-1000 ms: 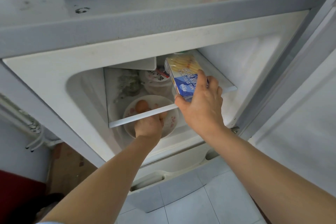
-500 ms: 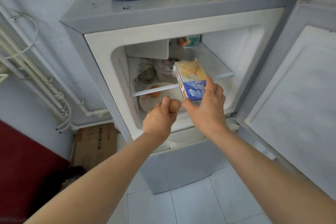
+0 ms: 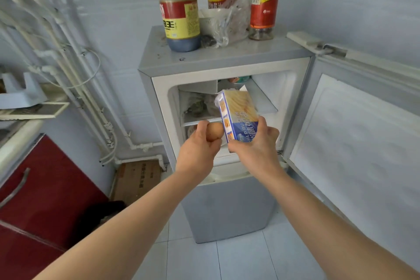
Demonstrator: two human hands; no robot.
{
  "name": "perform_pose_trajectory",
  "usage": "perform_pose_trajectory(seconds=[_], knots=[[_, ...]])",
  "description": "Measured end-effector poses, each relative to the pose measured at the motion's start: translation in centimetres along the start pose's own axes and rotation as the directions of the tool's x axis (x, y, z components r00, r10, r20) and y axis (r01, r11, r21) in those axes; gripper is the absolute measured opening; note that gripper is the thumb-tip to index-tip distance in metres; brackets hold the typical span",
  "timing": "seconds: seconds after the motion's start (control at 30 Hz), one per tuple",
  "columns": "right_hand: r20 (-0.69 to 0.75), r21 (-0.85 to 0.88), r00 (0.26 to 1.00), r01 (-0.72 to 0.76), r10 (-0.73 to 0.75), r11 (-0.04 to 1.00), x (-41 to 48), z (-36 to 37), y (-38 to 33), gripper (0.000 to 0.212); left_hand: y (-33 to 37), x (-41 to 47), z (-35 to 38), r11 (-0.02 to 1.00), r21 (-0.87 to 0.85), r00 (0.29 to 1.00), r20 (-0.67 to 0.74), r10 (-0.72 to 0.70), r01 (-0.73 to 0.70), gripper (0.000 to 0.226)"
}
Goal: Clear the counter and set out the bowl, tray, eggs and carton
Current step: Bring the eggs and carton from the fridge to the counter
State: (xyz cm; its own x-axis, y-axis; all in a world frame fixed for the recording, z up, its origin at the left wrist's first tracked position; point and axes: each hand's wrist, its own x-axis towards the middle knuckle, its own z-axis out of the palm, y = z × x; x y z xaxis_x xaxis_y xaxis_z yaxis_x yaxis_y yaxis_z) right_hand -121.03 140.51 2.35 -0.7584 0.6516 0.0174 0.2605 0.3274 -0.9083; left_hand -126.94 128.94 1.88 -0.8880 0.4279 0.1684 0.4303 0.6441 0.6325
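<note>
Now that both hands have drawn back out of the fridge (image 3: pixel 227 68) to just before its opening, the left hand (image 3: pixel 198 146) curls round one egg (image 3: pixel 215 131) and the right hand (image 3: pixel 256 146) clamps the carton (image 3: pixel 238 113) (its print seems to read butter), so both are fetched but not yet set out.

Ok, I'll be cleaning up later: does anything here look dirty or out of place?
The fridge top is spattered with dark stains around the large sauce bottle, and a crumpled plastic bag lies next to it.
</note>
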Motion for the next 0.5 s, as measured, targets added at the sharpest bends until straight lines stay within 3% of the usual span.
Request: perform_pose_trajectory(seconds=[0.17, 0.27, 0.33, 0.4, 0.5], knots=[[0.125, 0.168, 0.986, 0.092, -0.114, 0.981, -3.3, -0.9, -4.7, 0.071, 1.6, -2.9, -5.8, 0.996, -0.085, 0.995, -0.092, -0.034, 0.027, 0.026], [0.210, 0.262, 0.954, 0.158, -0.216, 0.952, -5.6, 0.0, -8.5, 0.076, 1.5, -4.9, -10.1, 0.989, -0.141, 0.981, -0.183, -0.067, 0.041, 0.026], [0.284, 0.334, 0.911, 0.197, -0.298, 0.922, -7.6, 1.3, -11.0, 0.076, 0.8, -6.8, -13.3, 0.984, -0.168, 0.962, -0.254, -0.101, 0.059, 0.028], [0.350, 0.377, 0.855, 0.244, -0.382, 0.893, -9.7, 2.7, -13.2, 0.062, -0.3, -9.1, -16.4, 0.976, -0.205, 0.938, -0.320, -0.133, 0.069, 0.029], [0.490, 0.466, 0.723, 0.254, -0.487, 0.847, -14.0, 5.8, -16.3, 0.052, -2.6, -13.7, -21.1, 0.957, -0.273, 0.888, -0.412, -0.204, 0.093, 0.030]])
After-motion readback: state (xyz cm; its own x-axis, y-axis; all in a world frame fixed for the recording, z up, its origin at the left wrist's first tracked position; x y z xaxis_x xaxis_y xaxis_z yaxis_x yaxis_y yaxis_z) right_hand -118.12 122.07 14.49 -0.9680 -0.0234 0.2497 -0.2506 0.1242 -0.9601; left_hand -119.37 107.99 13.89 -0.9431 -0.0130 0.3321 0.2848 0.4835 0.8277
